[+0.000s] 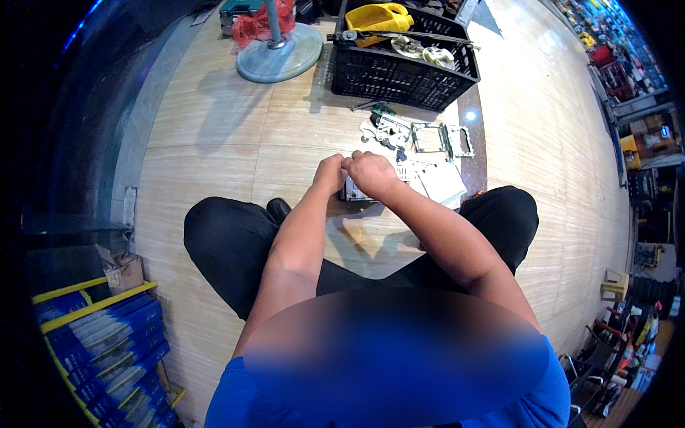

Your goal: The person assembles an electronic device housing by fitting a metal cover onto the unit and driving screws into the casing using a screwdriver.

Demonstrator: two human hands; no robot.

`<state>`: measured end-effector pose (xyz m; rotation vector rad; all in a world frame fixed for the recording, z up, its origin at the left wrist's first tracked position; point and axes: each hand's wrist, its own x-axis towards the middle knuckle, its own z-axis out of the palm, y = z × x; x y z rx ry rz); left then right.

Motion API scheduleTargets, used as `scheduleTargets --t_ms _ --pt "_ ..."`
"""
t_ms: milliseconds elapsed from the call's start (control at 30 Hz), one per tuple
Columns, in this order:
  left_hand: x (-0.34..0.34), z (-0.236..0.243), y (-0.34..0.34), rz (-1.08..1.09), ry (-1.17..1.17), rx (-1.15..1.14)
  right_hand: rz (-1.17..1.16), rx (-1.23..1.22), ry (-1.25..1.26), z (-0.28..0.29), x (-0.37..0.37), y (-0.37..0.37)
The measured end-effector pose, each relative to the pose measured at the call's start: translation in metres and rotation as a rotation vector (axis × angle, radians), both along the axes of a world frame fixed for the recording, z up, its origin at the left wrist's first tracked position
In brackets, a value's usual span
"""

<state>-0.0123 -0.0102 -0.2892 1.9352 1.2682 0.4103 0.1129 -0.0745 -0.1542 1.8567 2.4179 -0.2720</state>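
Observation:
Both hands meet over a small boxy metal unit (352, 191) on the floor in front of me, and much of it is hidden beneath them. My left hand (330, 174) is closed at the unit's left side, fingertips pinched together near its top. Curled over the top, my right hand (371, 175) has its fingers drawn in beside the left fingertips. What the fingers hold is too small or covered to make out. To the right lies a flat silvery-white panel (442, 183). Beyond the hands are a white mechanism piece (392, 133) and a rectangular metal frame (428, 138).
A black plastic crate (399, 82) stands ahead, holding a yellow plastic housing (382, 17) and other parts. Left of it is a round grey pole base (280, 55) beside a red plastic bag (262, 23). Another slotted frame (462, 141) lies right. My bent legs flank the work.

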Motion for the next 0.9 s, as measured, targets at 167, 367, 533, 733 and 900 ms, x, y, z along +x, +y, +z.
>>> scheduleTargets --t_ms 167,367,533,733,900 --pt "-0.004 -0.016 0.000 -0.057 -0.126 0.010 0.101 -0.002 -0.002 -0.007 0.003 -0.001" --pt "0.001 -0.017 -0.001 0.015 -0.275 -0.211 -0.111 -0.096 -0.008 -0.005 -0.001 -0.002" --pt "-0.002 -0.016 -0.003 -0.030 -0.156 0.036 0.050 0.068 0.065 -0.004 0.002 -0.004" --pt "-0.002 -0.018 0.000 -0.055 -0.113 0.046 0.066 0.071 0.132 -0.010 0.002 -0.005" --pt "0.000 0.001 -0.009 -0.043 -0.082 0.128 0.010 0.111 0.117 -0.007 0.002 -0.005"
